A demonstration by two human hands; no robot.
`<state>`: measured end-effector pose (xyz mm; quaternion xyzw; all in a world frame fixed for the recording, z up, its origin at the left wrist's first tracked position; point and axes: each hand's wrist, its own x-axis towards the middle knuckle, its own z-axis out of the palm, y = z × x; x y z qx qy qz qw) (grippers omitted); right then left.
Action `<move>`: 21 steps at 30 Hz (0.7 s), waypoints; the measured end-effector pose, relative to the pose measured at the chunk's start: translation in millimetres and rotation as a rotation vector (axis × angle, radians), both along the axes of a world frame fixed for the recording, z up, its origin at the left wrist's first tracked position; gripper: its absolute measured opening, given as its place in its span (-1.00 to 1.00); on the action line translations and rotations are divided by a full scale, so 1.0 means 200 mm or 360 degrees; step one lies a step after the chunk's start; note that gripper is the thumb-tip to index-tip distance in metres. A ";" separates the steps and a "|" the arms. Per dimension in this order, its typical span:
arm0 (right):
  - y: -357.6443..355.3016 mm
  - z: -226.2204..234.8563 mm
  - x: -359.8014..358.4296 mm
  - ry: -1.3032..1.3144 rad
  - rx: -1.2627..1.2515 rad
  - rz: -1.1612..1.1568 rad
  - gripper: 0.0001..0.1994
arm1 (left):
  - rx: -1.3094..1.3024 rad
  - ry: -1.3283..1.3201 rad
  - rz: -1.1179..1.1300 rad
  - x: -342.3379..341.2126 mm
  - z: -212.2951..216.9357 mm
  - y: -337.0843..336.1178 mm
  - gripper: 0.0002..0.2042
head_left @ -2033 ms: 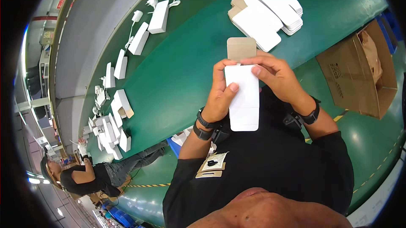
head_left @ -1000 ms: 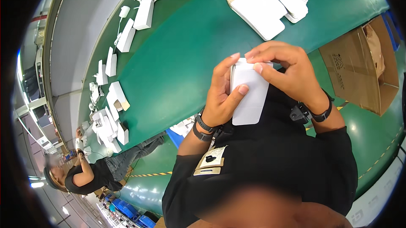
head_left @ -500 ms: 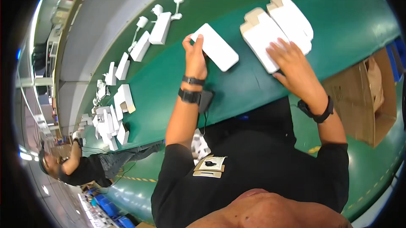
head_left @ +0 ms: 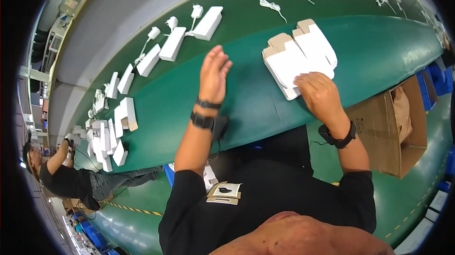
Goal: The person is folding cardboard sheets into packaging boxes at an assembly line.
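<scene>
- Flattened white cartons (head_left: 299, 57) lie in a fanned stack on the green belt (head_left: 246, 98), toward its right part, with brown flaps showing at their far ends.
- The right hand (head_left: 321, 95) rests palm down on the near edge of that stack, fingers curled loosely over the lowest sheets; it presses on them rather than clamping one, and whether a fingertip has hooked under a sheet cannot be told.
- A dark band sits on the right wrist, and the forearm runs back to a black short sleeve.
- The left hand (head_left: 213, 73) hovers above the belt with fingers spread and slightly bent, holding nothing, well apart from the stack and to its left.
- A dark watch (head_left: 203, 121) and a thinner band circle the left wrist.
- Beyond the left hand, a folded white box (head_left: 207, 23) lies on the belt with a white charger plug (head_left: 195, 11) just beside it.
- More white boxes (head_left: 171, 44) trail away leftward in a curving row, each near a plug.
- Loose white cables (head_left: 270, 0) lie farther along the belt's far side.
- An open brown cardboard box (head_left: 395, 127) stands at the person's right, below the belt edge.
- A second person (head_left: 64, 177) in a black shirt works at a cluster of white boxes (head_left: 104, 136) far down the belt on the left.
</scene>
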<state>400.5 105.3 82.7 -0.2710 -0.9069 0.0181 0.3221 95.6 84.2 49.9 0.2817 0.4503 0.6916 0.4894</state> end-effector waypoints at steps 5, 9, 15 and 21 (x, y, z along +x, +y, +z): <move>0.01 -0.11 0.01 0.0166 -0.0017 0.0038 -0.87 | -0.0064 -0.0013 -0.0490 0.32 0.06 -0.27 -0.71; -0.02 -0.18 0.02 0.0111 -0.0156 0.0048 -0.86 | -0.0176 0.0010 -0.0603 0.33 -0.08 -0.35 -0.71; -0.13 -0.07 0.04 0.0150 -0.0135 -0.0001 -0.81 | -0.0154 -0.0452 -0.0603 0.47 -0.09 -0.38 -0.46; -0.54 0.00 -0.24 0.0423 -0.0218 0.0419 -0.77 | 0.0221 -0.0693 -0.0959 0.39 -0.03 -0.46 -0.09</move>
